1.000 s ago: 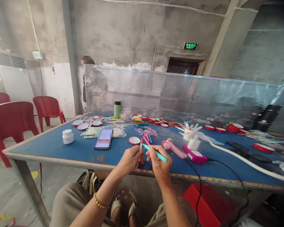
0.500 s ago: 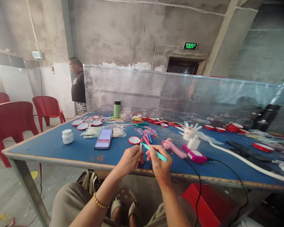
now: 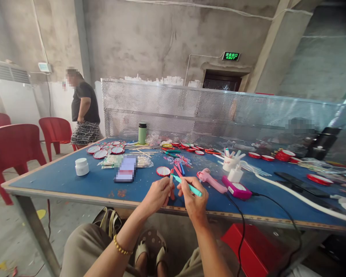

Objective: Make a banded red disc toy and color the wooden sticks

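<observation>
Above the table's front edge, my left hand (image 3: 160, 191) is closed around a narrow flat stick (image 3: 171, 176), pale below with a red and green top end. My right hand (image 3: 194, 198) pinches a turquoise marker pen (image 3: 193, 189). The marker's tip points left and meets or nearly meets the stick's upper part; I cannot tell if they touch. Just beyond my hands lie a round red-rimmed piece (image 3: 163, 171) with a pale face and red and blue pens (image 3: 179, 169). A pink glue gun (image 3: 212, 180) rests to the right of my right hand.
A phone (image 3: 126, 169) and a white jar (image 3: 82, 167) are on the left. At right stand a cup of markers (image 3: 230, 161), a magenta box (image 3: 237, 187) and cables. A green bottle (image 3: 142, 133) stands before the perforated metal screen (image 3: 167, 107). A person (image 3: 85, 104) is beyond the table.
The person in the background has moved left, out from behind the screen's edge. My hands, the stick and the marker look almost the same.
</observation>
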Demonstrator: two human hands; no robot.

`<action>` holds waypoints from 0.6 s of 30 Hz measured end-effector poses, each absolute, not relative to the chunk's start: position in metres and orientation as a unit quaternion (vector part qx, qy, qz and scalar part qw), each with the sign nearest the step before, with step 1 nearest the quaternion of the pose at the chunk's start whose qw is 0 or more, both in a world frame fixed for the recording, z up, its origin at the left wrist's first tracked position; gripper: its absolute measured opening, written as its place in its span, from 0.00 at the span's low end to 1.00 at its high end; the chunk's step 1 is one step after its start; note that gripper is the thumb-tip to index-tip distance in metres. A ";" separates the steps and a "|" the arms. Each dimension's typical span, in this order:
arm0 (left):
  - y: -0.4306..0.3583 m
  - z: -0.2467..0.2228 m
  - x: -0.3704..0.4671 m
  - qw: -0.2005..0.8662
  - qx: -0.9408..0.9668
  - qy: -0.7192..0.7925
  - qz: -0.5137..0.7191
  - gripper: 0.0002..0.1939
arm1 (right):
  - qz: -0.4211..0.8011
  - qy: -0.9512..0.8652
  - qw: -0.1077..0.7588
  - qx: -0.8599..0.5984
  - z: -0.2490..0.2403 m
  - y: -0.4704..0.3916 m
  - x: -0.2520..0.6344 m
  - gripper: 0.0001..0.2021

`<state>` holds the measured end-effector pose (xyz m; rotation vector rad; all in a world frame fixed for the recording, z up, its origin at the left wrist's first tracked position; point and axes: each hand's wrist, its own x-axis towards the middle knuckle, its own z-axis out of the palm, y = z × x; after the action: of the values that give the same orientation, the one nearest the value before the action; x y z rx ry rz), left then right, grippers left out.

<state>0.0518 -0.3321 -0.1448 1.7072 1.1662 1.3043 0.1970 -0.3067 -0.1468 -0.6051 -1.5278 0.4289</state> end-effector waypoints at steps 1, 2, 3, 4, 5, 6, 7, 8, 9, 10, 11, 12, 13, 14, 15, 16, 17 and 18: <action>-0.332 -0.145 0.052 0.341 0.657 0.448 0.501 0.16 | 0.190 -0.675 0.661 -0.268 -0.147 -0.307 0.197 0.08; -0.331 -0.146 0.052 0.341 0.657 0.448 0.501 0.16 | 0.189 -0.674 0.662 -0.268 -0.147 -0.307 0.197 0.08; -0.331 -0.146 0.052 0.341 0.657 0.447 0.502 0.16 | 0.188 -0.674 0.662 -0.268 -0.147 -0.307 0.198 0.08; -0.331 -0.146 0.051 0.341 0.657 0.447 0.502 0.16 | 0.188 -0.673 0.663 -0.267 -0.147 -0.307 0.198 0.08; -0.331 -0.146 0.051 0.342 0.657 0.447 0.502 0.16 | 0.186 -0.672 0.665 -0.267 -0.147 -0.306 0.198 0.08; -0.331 -0.146 0.052 0.342 0.657 0.447 0.502 0.16 | 0.185 -0.672 0.666 -0.267 -0.147 -0.306 0.198 0.08; -0.331 -0.145 0.052 0.341 0.657 0.447 0.502 0.16 | 0.183 -0.671 0.667 -0.266 -0.147 -0.306 0.198 0.07; -0.331 -0.145 0.052 0.341 0.657 0.447 0.503 0.16 | 0.182 -0.671 0.668 -0.266 -0.148 -0.305 0.198 0.07; -0.332 -0.145 0.052 0.339 0.657 0.447 0.503 0.15 | 0.181 -0.671 0.669 -0.265 -0.148 -0.305 0.198 0.07; -0.332 -0.145 0.052 0.338 0.657 0.447 0.503 0.16 | 0.181 -0.671 0.668 -0.264 -0.148 -0.305 0.198 0.07; -0.332 -0.145 0.052 0.338 0.658 0.447 0.504 0.16 | 0.181 -0.672 0.667 -0.264 -0.148 -0.305 0.198 0.07; -0.332 -0.145 0.052 0.337 0.658 0.446 0.504 0.16 | 0.182 -0.674 0.666 -0.263 -0.148 -0.306 0.198 0.07; -0.332 -0.145 0.052 0.337 0.659 0.445 0.504 0.16 | 0.183 -0.676 0.664 -0.262 -0.148 -0.306 0.198 0.07; -0.332 -0.146 0.052 0.336 0.659 0.444 0.505 0.16 | 0.184 -0.677 0.663 -0.261 -0.148 -0.306 0.197 0.07; -0.332 -0.147 0.052 0.336 0.660 0.443 0.505 0.16 | 0.184 -0.679 0.662 -0.260 -0.148 -0.306 0.197 0.07; -0.332 -0.147 0.052 0.336 0.660 0.442 0.505 0.16 | 0.184 -0.679 0.661 -0.259 -0.148 -0.306 0.197 0.07; -0.332 -0.148 0.052 0.335 0.661 0.442 0.505 0.17 | 0.185 -0.680 0.661 -0.258 -0.148 -0.306 0.197 0.07; -0.332 -0.148 0.052 0.334 0.661 0.442 0.506 0.17 | 0.185 -0.681 0.661 -0.256 -0.148 -0.306 0.197 0.07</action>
<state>0.0518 -0.3318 -0.1484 1.7265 1.1527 1.3211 0.1971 -0.3063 -0.1475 -0.5799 -1.5395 0.4187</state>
